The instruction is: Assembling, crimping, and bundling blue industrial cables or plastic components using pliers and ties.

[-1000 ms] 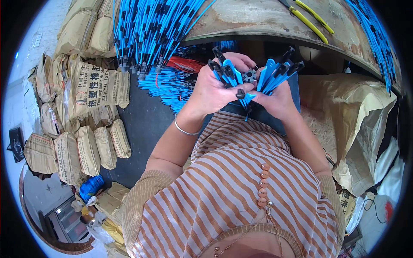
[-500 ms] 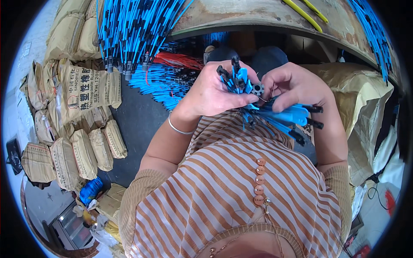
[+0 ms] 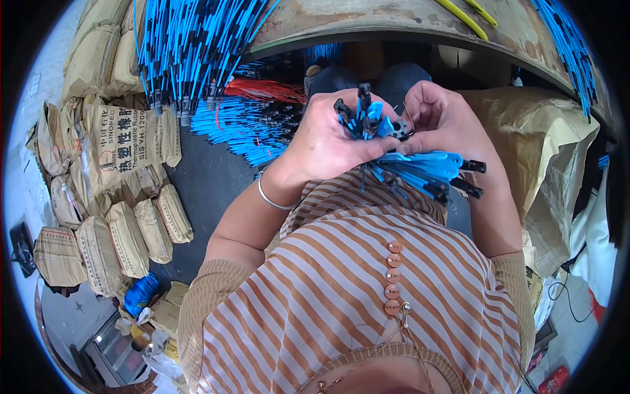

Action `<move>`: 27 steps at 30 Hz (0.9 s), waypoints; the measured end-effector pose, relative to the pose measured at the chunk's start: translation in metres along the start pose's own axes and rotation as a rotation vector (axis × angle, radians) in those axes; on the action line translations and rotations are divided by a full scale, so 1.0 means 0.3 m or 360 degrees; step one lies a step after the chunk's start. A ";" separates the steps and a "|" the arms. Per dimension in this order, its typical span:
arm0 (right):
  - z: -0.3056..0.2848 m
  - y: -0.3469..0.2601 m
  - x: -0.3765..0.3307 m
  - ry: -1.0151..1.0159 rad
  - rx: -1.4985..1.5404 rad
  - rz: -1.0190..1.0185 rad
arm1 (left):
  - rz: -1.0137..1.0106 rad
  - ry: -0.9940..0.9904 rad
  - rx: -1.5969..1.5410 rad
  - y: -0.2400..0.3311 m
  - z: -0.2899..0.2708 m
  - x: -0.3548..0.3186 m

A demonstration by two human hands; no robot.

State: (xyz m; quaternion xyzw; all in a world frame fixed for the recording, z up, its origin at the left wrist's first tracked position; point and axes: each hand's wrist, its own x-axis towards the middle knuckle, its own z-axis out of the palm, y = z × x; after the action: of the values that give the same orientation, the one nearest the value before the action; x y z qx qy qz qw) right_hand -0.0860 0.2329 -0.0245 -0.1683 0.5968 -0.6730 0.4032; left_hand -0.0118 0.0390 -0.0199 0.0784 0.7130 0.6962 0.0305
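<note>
My left hand is closed around a bundle of blue cable pieces with black ends, held above my lap. Some ends stick up between thumb and fingers; the others fan out below, toward my right wrist. Against the left thumb tip sits a small round black connector with holes in its face. My right hand is pinched beside it, its thumb near the left thumb. From the right fingers a thin wire rises and curves over the connector; where its lower end goes is too small to make out.
A worn wooden table curves across the far side, with a thick bunch of blue cables hanging over its left edge and yellow tubes on top. Below lie red wires and blue cables. Brown paper sacks stand left; an opened sack right.
My right hand has shifted slightly up and left, its fingers curled tighter, and the wire now stands up above the connector. The bundle stays in my left hand; the whole view has shifted slightly.
</note>
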 end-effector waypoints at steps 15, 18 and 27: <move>-0.020 -0.019 0.120 -0.0517 -0.0268 0.0271 | 0.0190 -0.0369 0.0092 -0.016 -0.060 0.021; -0.014 -0.022 0.132 -0.0651 -0.0295 0.0275 | 0.0149 -0.0507 0.0117 -0.014 -0.083 0.044; -0.031 -0.019 0.119 -0.0739 -0.1119 -0.0338 | 0.0411 -0.0105 0.0650 0.014 -0.082 0.075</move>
State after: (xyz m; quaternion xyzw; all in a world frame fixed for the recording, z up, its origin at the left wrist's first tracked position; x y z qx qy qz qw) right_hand -0.1166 0.2125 -0.0305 -0.5028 0.6626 -0.4108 0.3734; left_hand -0.0376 0.0182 -0.0134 0.1961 0.8216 0.5328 -0.0521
